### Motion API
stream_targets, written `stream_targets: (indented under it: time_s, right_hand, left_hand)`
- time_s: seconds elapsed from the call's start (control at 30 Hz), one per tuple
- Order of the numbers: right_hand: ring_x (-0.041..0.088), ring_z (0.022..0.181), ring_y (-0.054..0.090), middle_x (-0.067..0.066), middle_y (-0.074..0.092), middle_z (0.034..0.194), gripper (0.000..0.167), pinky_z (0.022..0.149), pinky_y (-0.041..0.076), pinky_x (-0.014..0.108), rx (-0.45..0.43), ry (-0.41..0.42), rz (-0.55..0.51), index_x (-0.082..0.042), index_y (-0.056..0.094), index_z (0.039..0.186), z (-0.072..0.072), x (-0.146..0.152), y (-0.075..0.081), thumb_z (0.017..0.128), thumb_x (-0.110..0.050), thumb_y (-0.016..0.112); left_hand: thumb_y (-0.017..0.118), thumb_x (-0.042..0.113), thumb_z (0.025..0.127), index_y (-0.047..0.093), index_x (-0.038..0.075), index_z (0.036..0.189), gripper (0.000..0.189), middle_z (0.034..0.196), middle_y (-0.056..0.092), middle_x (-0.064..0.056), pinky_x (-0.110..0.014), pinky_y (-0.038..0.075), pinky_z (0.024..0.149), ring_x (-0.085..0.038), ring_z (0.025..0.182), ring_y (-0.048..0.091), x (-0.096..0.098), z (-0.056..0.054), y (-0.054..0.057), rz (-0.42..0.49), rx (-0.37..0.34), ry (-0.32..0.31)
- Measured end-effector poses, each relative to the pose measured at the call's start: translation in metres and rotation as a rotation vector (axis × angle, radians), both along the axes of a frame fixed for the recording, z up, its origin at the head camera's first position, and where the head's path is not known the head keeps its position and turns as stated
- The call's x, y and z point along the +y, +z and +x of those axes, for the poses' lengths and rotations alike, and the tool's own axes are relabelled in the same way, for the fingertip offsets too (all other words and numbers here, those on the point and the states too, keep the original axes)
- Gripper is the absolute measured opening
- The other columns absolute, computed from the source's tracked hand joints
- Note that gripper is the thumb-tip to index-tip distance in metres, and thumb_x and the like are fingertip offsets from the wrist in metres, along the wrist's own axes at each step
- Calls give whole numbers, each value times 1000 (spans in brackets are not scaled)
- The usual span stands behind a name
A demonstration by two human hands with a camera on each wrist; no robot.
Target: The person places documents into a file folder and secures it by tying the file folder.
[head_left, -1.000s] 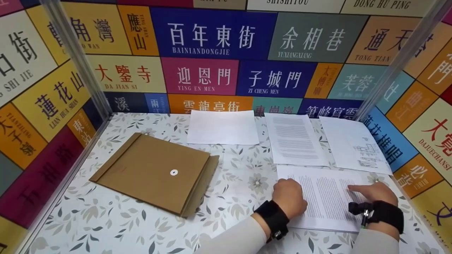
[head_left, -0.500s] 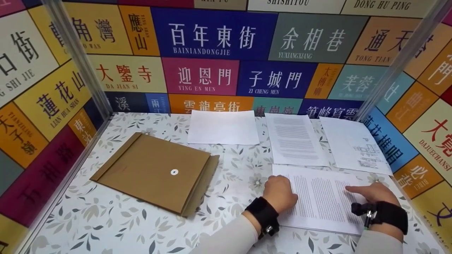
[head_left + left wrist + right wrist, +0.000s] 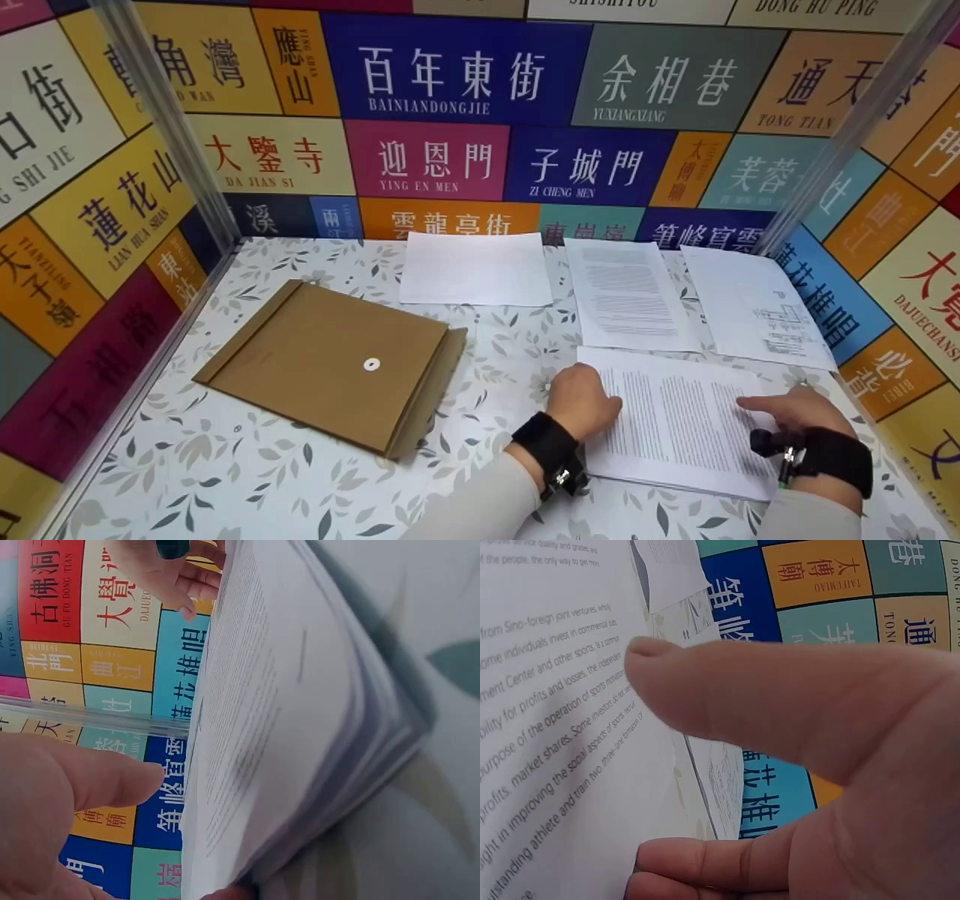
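Observation:
A thick stack of printed sheets (image 3: 679, 427) lies at the front right, its text in columns. My left hand (image 3: 579, 401) is at its left edge. In the left wrist view, the thumb (image 3: 112, 776) is straight and apart from the top page, and a fingertip touches the stack's edge; the other fingers are mostly hidden. My right hand (image 3: 810, 412) is at the right edge. Its thumb (image 3: 727, 686) extends straight over the print in the right wrist view, while straight fingers (image 3: 705, 862) meet the stack's side. A short dark line like a staple marks the top sheet.
A brown cardboard document envelope (image 3: 322, 367) with a white round button lies at left. Behind the stack are a blank white sheet (image 3: 476, 270), a printed page (image 3: 626, 292) and a sheet with a line drawing (image 3: 757, 307). Walls with coloured signs enclose the floral-patterned table (image 3: 247, 480).
The stack has shifted a little to the left. My left hand has moved left along with its edge, while the right hand has drifted slightly right. The envelope and other sheets have stayed put.

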State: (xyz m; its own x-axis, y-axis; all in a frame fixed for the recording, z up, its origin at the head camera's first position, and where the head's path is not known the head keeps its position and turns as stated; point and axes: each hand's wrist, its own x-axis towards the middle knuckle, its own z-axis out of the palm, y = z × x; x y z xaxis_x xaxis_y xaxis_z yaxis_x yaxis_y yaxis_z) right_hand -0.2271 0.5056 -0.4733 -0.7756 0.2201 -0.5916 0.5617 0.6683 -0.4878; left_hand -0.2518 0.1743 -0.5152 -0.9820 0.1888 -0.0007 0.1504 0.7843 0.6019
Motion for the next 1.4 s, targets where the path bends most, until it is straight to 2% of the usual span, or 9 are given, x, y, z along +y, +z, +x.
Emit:
stream_targets:
  time_s: [0.27, 0.37, 0.5, 0.63, 0.73, 0.9, 1.13, 1.2, 1.4]
  right_hand:
    - [48, 113, 42, 42, 33, 129, 118, 101, 39, 58, -22, 10, 6, 29, 20, 142, -1, 1, -3, 91, -65, 69]
    - [56, 127, 32, 50, 20, 145, 127, 115, 27, 66, -34, 13, 7, 30, 5, 147, -3, -1, -4, 91, -65, 69]
    - [61, 136, 24, 53, 9, 151, 128, 118, 19, 70, -31, 43, 50, 31, 3, 147, -6, -2, -6, 91, -64, 69]
    - [61, 132, 32, 54, 18, 148, 123, 115, 26, 70, -20, 73, 81, 33, 11, 145, -8, -3, -9, 92, -63, 67]
    - [62, 134, 30, 54, 16, 148, 126, 116, 24, 69, -10, 69, 54, 33, 9, 145, -9, -3, -10, 91, -66, 67]
    - [46, 118, 51, 40, 49, 129, 107, 111, 35, 62, 33, 34, -26, 26, 36, 140, -7, 2, -12, 92, -64, 68]
    - [43, 124, 51, 30, 52, 138, 100, 110, 35, 58, 91, -9, -156, 15, 20, 156, -4, 3, -9, 98, -50, 68]
    - [34, 115, 56, 19, 60, 127, 87, 103, 39, 52, 121, 13, -152, 13, 28, 155, -3, 3, -5, 101, -45, 65]
    - [37, 120, 54, 23, 59, 134, 76, 104, 39, 53, 157, 84, -130, 10, 30, 156, -2, 2, 2, 106, -40, 58]
  left_hand:
    - [81, 32, 83, 72, 3, 83, 31, 78, 64, -5, -31, 51, 72, -20, 76, 59, -5, -2, -2, 17, -5, 7]
    - [81, 32, 84, 72, 3, 82, 30, 78, 64, -6, -31, 51, 73, -21, 77, 59, -6, -2, -2, 11, -1, 2]
    - [81, 32, 84, 71, 3, 82, 30, 77, 63, -5, -31, 50, 73, -20, 76, 59, -8, -1, -1, 9, -5, -1]
    - [81, 31, 85, 72, 3, 82, 30, 76, 63, -5, -31, 50, 72, -20, 74, 58, -10, -1, -1, 13, -8, -13]
    - [81, 31, 85, 72, 3, 80, 30, 73, 62, -4, -31, 49, 69, -20, 71, 57, -12, -2, -1, 27, -11, -23]
    - [80, 31, 85, 73, 2, 78, 31, 70, 61, -5, -31, 49, 67, -20, 69, 57, -12, -4, -3, 50, -10, -27]
    - [80, 33, 87, 73, 2, 76, 34, 71, 63, -7, -33, 50, 68, -22, 70, 59, -13, -3, -5, 57, 3, -15]
    - [79, 33, 87, 73, 2, 76, 34, 70, 62, -7, -33, 50, 67, -22, 69, 59, -13, -3, -5, 63, 12, -17]
    - [78, 33, 89, 72, 1, 79, 34, 70, 61, -7, -33, 50, 65, -22, 68, 58, -14, -4, -4, 86, -16, -11]
